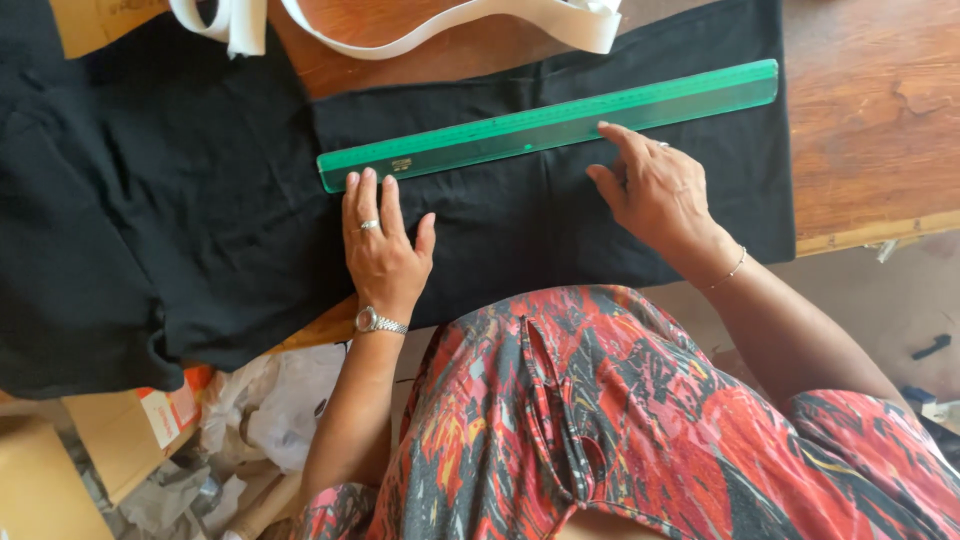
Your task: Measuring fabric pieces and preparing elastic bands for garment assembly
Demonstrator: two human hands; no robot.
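Green ruler [548,124], long, translucent, slanted across black fabric [200,200]

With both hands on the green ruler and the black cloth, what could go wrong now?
The green ruler is pressed only by fingertips of the left hand and right hand, so it may slide on the black cloth. The cloth hangs over the wooden table edge and could pull itself askew.

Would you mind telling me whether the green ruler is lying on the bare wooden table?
No, the green ruler lies on the black fabric, with both hands beside it.
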